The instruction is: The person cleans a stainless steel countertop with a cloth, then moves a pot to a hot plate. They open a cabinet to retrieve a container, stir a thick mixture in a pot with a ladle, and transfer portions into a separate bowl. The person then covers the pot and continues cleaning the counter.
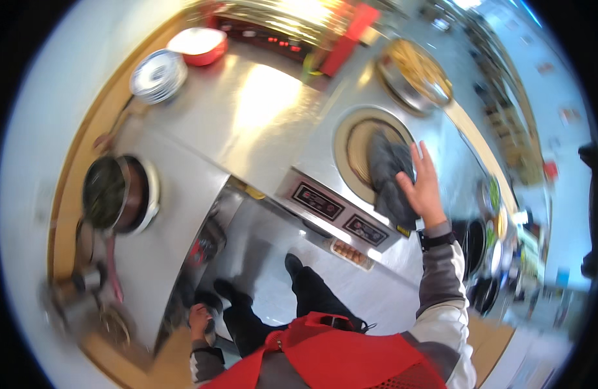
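My right hand (424,190) reaches over the steel counter, palm down with its fingers spread. It is at the right edge of a crumpled dark grey cloth (392,170); whether it touches the cloth I cannot tell. The cloth covers part of a round, ridged plate with a pale rim (345,167) set in the counter, and hangs down towards the front control panel (317,200). Low at my left side is my left hand (200,318), fingers curled. Dark items lie close around it, too blurred to show whether it holds anything.
A steel pot of yellowish food (415,73) stands beyond the plate. Stacked bowls (158,75) and a red container (199,46) sit at the back left. A cooker with dark contents (119,194) is on the left counter. A box of eggs (351,254) shows below the panels.
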Motion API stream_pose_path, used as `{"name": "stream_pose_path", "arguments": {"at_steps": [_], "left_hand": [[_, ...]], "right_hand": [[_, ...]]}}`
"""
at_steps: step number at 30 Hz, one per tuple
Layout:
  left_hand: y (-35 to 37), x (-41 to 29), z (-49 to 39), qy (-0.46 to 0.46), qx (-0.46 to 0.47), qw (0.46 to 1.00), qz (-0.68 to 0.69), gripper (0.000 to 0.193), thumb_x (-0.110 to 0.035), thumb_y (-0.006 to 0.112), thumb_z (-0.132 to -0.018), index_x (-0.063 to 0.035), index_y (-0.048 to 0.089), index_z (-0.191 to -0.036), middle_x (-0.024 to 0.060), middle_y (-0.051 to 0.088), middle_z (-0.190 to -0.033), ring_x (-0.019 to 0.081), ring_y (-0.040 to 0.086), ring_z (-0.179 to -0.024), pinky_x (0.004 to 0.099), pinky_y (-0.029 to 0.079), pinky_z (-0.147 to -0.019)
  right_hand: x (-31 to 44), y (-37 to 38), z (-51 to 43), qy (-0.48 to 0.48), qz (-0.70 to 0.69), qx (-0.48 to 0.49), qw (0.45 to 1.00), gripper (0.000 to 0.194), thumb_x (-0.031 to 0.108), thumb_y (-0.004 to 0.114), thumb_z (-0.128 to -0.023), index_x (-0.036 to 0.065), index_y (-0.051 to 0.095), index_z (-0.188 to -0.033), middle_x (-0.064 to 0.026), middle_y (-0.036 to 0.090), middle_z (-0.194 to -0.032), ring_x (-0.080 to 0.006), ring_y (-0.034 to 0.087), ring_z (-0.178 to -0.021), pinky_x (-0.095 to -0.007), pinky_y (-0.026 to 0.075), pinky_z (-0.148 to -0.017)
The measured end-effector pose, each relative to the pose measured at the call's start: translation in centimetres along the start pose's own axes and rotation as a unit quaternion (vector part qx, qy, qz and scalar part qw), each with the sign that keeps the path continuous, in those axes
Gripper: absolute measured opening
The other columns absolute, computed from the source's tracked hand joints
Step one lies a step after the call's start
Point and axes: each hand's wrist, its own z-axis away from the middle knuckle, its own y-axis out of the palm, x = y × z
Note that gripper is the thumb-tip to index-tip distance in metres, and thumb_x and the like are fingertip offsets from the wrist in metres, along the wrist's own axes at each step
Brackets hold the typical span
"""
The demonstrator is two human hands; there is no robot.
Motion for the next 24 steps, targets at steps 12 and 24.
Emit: {"name": "stream_pose_path", "arguments": {"at_steps": [12,24], "left_hand": [[-1.7,8.5,20.4,-0.135,0.179,0.971,0.084,0.02,-0.022,0.079,-0.096,-0.0113,0.083,-0.112,-0.0003,0.08,-0.127,0.0185,0.075,-0.115,0.0369,0.062,-0.098],[-6.4,-0.8,14.2,0.098,0.024,0.993,0.054,0.024,-0.01,0.063,-0.102,0.0025,0.073,-0.119,0.0165,0.078,-0.105,0.0269,0.08,-0.093,0.0422,0.068,-0.075]], "right_hand": [[9.6,8.0,-0.2,-0.073,-0.066,0.118,0.988,0.069,0.021,0.068,-0.103,0.002,0.048,-0.166,-0.0334,0.045,-0.17,-0.0537,0.037,-0.161,-0.067,0.027,-0.131],[32.1,13.4,-9.4,-0.173,-0.056,0.02,0.983,0.068,0.02,0.07,-0.105,0.005,0.048,-0.167,-0.0362,0.04,-0.172,-0.0578,0.04,-0.156,-0.0648,0.037,-0.125]]}}
